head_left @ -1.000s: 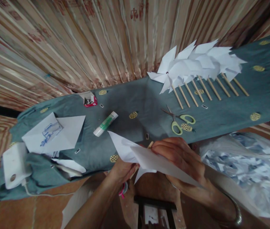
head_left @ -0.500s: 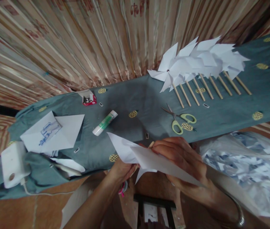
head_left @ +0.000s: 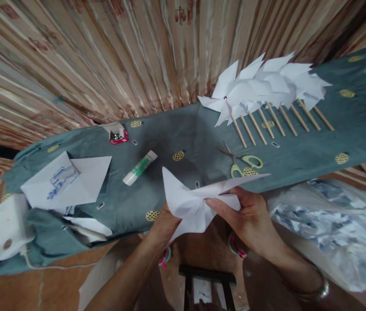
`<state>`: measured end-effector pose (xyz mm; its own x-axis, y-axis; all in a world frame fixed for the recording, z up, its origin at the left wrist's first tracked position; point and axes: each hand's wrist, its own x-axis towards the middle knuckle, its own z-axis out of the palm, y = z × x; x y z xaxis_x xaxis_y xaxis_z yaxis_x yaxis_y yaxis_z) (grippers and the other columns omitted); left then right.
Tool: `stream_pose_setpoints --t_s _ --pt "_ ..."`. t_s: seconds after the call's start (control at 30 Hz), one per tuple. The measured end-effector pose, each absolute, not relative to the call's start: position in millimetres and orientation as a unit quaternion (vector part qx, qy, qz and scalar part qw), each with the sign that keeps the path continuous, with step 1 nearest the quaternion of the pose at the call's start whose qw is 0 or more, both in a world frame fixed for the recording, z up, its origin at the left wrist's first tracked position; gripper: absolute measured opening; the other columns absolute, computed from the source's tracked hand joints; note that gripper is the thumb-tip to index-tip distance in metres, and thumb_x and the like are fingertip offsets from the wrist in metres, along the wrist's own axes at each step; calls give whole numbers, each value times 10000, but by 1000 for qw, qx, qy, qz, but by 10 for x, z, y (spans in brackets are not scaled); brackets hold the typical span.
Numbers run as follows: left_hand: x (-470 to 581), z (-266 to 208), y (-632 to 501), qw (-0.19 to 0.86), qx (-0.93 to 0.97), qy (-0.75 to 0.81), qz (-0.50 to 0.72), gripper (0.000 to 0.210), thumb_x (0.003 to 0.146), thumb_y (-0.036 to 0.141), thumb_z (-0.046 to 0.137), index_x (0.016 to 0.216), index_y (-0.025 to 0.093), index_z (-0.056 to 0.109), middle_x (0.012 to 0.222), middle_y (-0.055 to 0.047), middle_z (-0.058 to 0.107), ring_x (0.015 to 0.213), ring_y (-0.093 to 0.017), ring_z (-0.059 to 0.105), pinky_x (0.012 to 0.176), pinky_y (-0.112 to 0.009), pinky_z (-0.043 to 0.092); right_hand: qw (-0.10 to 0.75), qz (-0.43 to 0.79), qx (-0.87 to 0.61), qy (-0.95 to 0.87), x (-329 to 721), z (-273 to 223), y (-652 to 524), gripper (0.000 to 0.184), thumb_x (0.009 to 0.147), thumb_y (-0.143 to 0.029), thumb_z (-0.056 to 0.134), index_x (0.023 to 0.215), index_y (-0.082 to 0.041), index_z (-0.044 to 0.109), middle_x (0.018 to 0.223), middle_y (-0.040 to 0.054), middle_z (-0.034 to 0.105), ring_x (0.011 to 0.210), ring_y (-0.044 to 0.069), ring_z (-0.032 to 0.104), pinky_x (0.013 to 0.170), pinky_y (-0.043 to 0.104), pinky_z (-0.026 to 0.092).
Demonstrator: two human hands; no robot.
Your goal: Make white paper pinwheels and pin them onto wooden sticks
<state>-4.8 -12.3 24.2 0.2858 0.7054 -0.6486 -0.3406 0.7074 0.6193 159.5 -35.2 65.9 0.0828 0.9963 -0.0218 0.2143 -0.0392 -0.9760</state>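
Between my hands, above the table's near edge, is a white paper pinwheel point(head_left: 189, 207) with its blades facing up. My left hand point(head_left: 165, 224) is closed at its left side, partly hidden behind a blade. On the right, my right hand point(head_left: 247, 211) grips it, the thumb pressed near the centre and the fingers behind the paper. The pinwheel's stick is hidden now. Green-handled scissors point(head_left: 250, 161) lie open just beyond my right hand. A glue stick point(head_left: 140, 167) lies on the cloth ahead of my left hand.
Several finished pinwheels point(head_left: 254, 93) on sticks overlap at the back right. A red box of metal pins point(head_left: 118, 136), folded paper squares point(head_left: 92, 177) and a white charger point(head_left: 11, 226) with a cable sit left. A plastic bag of paper pieces point(head_left: 332, 229) stands right, below the table.
The pinwheel has turned so its folded front faces up. My right hand has shifted from behind the stick to pinching near the centre, thumb on top. The view has moved slightly.
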Motion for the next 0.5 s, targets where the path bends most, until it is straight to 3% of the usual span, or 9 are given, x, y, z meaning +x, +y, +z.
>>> stream_pose_setpoints --t_s 0.07,0.23,0.37,0.5 --pt "-33 261 -119 789 182 483 334 309 445 276 879 680 168 709 663 -53 712 791 -269 695 732 -362 551 460 428 -585 -513 1606 640 -340 144 844 -345 668 816 -219 731 700 8 725 608 169 663 541 259 526" --pt "-49 254 -108 798 162 468 343 339 484 320 891 721 146 721 626 -24 676 628 -169 640 618 -268 507 463 324 -527 -635 1625 666 -373 127 894 -220 583 945 -242 697 890 29 740 827 191 686 748 327 555" --pt "-74 244 -67 805 144 461 344 371 504 386 899 721 136 732 568 6 612 492 -77 504 454 -191 370 448 330 -432 -710 1609 724 -406 170 896 -133 536 994 -217 646 889 25 723 831 153 673 722 277 551" --pt "-64 291 -52 814 155 457 322 334 477 352 904 652 137 720 566 1 626 480 -74 503 453 -188 382 422 332 -438 -721 1622 689 -400 128 906 -132 554 983 -200 631 876 24 710 834 150 660 720 274 545"
